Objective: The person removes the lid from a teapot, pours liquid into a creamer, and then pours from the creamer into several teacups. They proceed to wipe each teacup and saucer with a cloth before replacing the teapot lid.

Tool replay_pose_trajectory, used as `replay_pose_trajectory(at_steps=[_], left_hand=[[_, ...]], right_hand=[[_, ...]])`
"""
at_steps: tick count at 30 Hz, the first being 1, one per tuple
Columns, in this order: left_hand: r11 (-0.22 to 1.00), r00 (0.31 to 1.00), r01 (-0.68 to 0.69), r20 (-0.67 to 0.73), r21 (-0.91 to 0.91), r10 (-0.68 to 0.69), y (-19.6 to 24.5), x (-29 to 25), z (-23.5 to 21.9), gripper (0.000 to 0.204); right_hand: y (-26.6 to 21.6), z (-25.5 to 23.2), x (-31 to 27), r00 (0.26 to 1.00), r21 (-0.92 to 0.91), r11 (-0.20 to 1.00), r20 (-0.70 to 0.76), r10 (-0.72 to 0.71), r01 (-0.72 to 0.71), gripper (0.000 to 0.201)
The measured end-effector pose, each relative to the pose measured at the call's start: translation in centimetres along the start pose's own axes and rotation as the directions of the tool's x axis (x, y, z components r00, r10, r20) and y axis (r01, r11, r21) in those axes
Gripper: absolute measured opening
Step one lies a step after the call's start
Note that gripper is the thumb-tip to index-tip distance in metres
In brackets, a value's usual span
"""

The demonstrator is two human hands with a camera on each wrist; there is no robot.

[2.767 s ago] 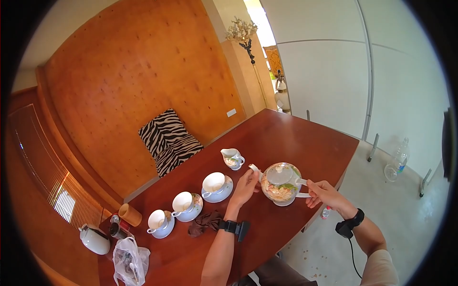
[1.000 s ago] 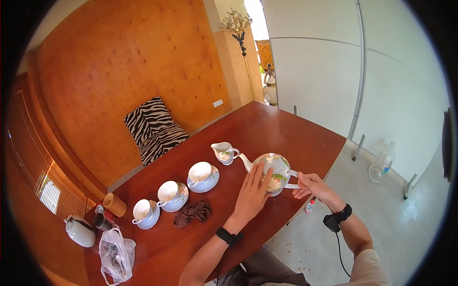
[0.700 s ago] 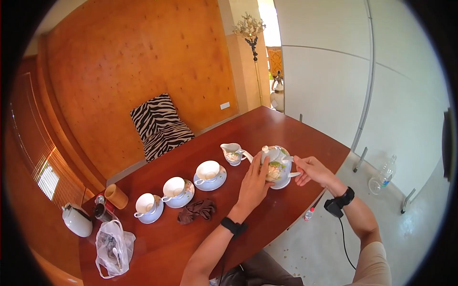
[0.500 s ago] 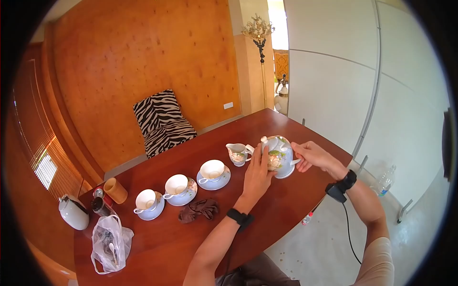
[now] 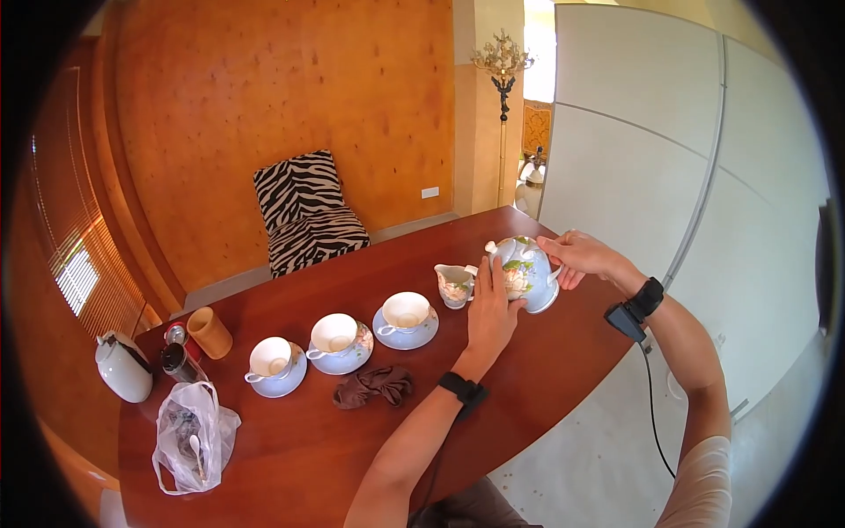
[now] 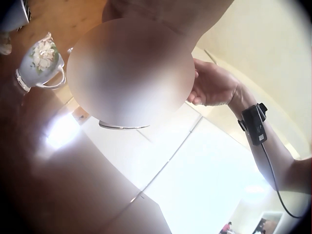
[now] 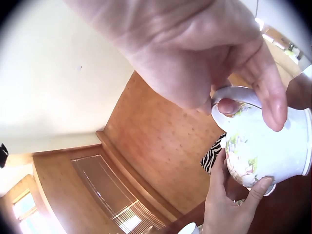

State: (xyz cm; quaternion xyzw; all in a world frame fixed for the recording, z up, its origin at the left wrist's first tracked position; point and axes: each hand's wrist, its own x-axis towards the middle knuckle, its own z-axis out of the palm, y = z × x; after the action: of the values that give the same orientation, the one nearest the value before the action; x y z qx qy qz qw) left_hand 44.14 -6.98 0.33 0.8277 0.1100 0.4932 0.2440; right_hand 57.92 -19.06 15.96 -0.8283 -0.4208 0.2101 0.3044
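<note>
— Three white cups on blue saucers [image 5: 336, 339] line the reddish-brown wooden worktop [image 5: 563, 352], orange panelled wall and zebra-striped chair [image 5: 304, 220] behind?

— Yes. I see a small floral creamer jug [image 5: 454, 285] just beside the tilted floral porcelain teapot [image 5: 526, 271]. My right hand [image 5: 576, 255] grips its handle; left hand [image 5: 490, 310] presses flat-fingered against its side. Brown cloth [image 5: 374, 385] lies near.

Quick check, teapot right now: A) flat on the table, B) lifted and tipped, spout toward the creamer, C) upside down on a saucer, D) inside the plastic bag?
B: the teapot is tilted off the table, right hand on its handle, left hand against its side, spout by the creamer.
</note>
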Motion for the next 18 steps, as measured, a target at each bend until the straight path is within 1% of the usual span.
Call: replay_pose_trajectory(at_steps=[3, 5, 9, 12, 14, 18], left_hand=[[1.000, 1.000, 0.007, -0.015, -0.014, -0.008, -0.1, 0.2, 0.0, 0.094], [1.000, 0.999, -0.002, -0.034, 0.023, 0.003, 0.1, 0.4, 0.0, 0.090], [1.000, 0.998, 0.031, -0.055, 0.003, -0.030, 0.6, 0.8, -0.2, 0.090], [0.998, 0.995, 0.043, -0.085, -0.049, -0.047, 0.7, 1.4, -0.2, 0.094], [0.999, 0.994, 0.016, -0.103, -0.044, -0.020, 1.1, 1.9, -0.6, 0.093], [0.998, 0.996, 0.027, -0.086, -0.063, -0.033, 1.6, 2.4, -1.3, 0.093]], right_hand=[[-0.9, 0.0, 0.1, 1.000, -0.032, 0.999, -0.004, -0.001, 0.000, 0.067], [-1.5, -0.2, 0.1, 1.000, -0.042, 0.999, -0.005, -0.012, 0.012, 0.067], [-2.8, -0.7, 0.1, 1.000, -0.091, 0.996, -0.016, -0.026, 0.024, 0.067], [-3.9, -1.2, -0.2, 0.999, -0.115, 0.993, -0.024, -0.039, 0.036, 0.067], [-4.5, -1.6, -0.5, 0.999, -0.127, 0.991, -0.030, -0.040, 0.036, 0.067], [-4.7, -2.0, -0.8, 0.998, -0.114, 0.993, -0.047, -0.041, 0.035, 0.066]])
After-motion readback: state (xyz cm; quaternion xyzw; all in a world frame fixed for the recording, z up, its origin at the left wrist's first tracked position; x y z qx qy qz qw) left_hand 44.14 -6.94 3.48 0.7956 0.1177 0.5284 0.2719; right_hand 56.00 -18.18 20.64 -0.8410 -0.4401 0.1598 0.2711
